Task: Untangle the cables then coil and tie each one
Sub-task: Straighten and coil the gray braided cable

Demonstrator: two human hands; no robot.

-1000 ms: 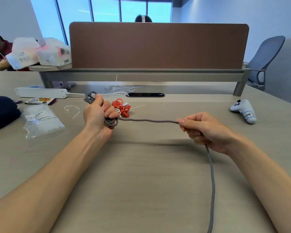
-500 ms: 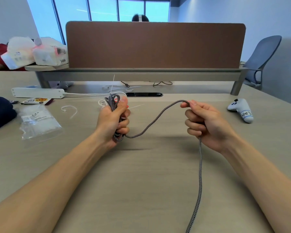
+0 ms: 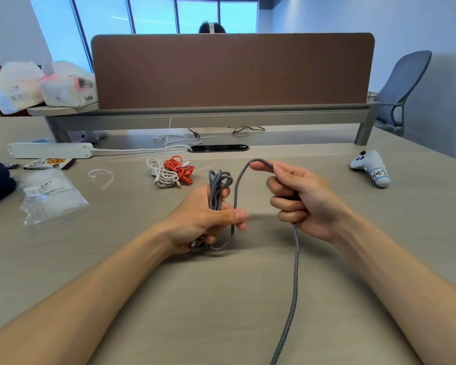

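Table (image 3: 116,272) centre, divider (image 3: 232,69) behind. Left hand (image 3: 203,222) grips the grey cable (image 3: 296,259), its coil (image 3: 217,185) upright, long axis toward the far edge. Right hand (image 3: 308,198), just right of it, pinches the free run, which arches over to the coil; the tail leaves by the near edge. I judge the next loop goes leftward onto the coil. White cable (image 3: 163,176) and red cable (image 3: 181,168) lie bunched beyond, touching.

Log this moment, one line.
step: coiling grey cable; left hand: grips coil; right hand: pinches free strand; white cable, orange cable: on table
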